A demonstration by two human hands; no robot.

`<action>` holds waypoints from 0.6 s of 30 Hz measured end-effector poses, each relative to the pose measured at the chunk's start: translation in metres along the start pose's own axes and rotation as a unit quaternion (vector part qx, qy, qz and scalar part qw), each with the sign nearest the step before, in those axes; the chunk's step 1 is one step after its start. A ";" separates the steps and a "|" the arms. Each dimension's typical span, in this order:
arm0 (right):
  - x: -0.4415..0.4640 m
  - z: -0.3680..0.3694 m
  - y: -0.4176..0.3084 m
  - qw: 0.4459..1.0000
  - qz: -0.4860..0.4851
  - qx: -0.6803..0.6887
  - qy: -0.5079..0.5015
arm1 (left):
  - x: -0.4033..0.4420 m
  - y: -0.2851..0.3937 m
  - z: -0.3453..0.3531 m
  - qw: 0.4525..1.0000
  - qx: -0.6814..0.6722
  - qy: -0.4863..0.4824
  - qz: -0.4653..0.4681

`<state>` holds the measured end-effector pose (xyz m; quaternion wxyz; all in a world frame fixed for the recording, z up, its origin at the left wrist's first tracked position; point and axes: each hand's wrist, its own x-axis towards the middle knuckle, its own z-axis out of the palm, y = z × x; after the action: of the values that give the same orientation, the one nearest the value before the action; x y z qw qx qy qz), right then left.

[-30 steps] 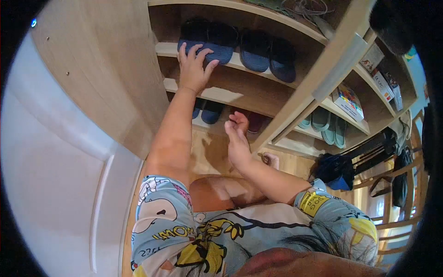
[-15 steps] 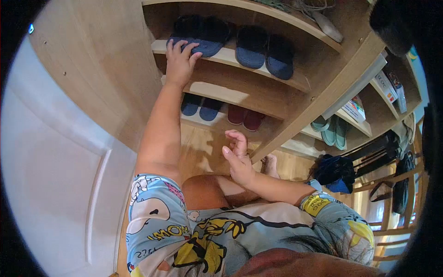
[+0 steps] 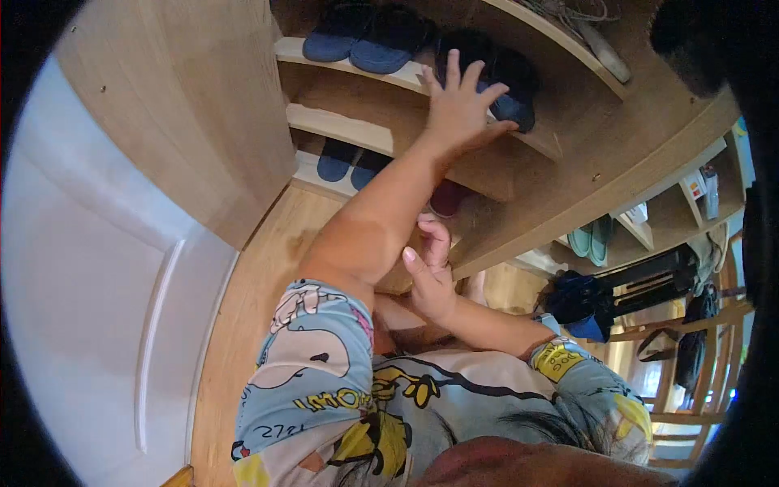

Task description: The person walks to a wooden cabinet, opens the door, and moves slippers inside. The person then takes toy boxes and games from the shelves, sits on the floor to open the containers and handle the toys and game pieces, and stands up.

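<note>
My left hand reaches up to the shelf with its fingers spread, over the front of the right-hand pair of dark blue slippers. Whether its fingertips touch them is hard to tell. To its left, another dark blue pair sits side by side on the same shelf. My right hand is held low near my left forearm, fingers bent and thumb apart, with nothing in it. On the bottom shelf are blue slippers and a dark red one, partly hidden by my left arm.
A white door and a wooden side panel stand at left. At right are green slippers on a shelf, a dark blue bag and wooden rails. Corded shoes lie on the upper shelf.
My left hand has left the left-hand slippers and moved right to the other pair. The left pair's slippers now stand slightly apart. The view has shifted, and my right hand remains low.
</note>
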<state>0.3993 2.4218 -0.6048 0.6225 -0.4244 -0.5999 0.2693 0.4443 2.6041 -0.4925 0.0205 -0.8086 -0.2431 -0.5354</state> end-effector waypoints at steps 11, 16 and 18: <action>0.002 -0.001 0.009 0.998 -0.027 -0.056 0.020 | 0.013 -0.020 0.016 0.998 0.017 -0.054 0.034; 0.000 -0.003 -0.015 0.994 -0.016 -0.097 -0.052 | 0.014 -0.027 0.020 0.996 -0.006 -0.073 0.052; -0.008 -0.018 -0.040 0.986 -0.016 -0.122 -0.114 | 0.017 -0.013 -0.006 0.988 -0.144 -0.002 0.050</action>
<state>0.4093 2.3912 -0.5735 0.4981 -0.4540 -0.7018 0.2309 0.4394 2.6200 -0.4781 -0.0704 -0.8153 -0.1229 -0.5614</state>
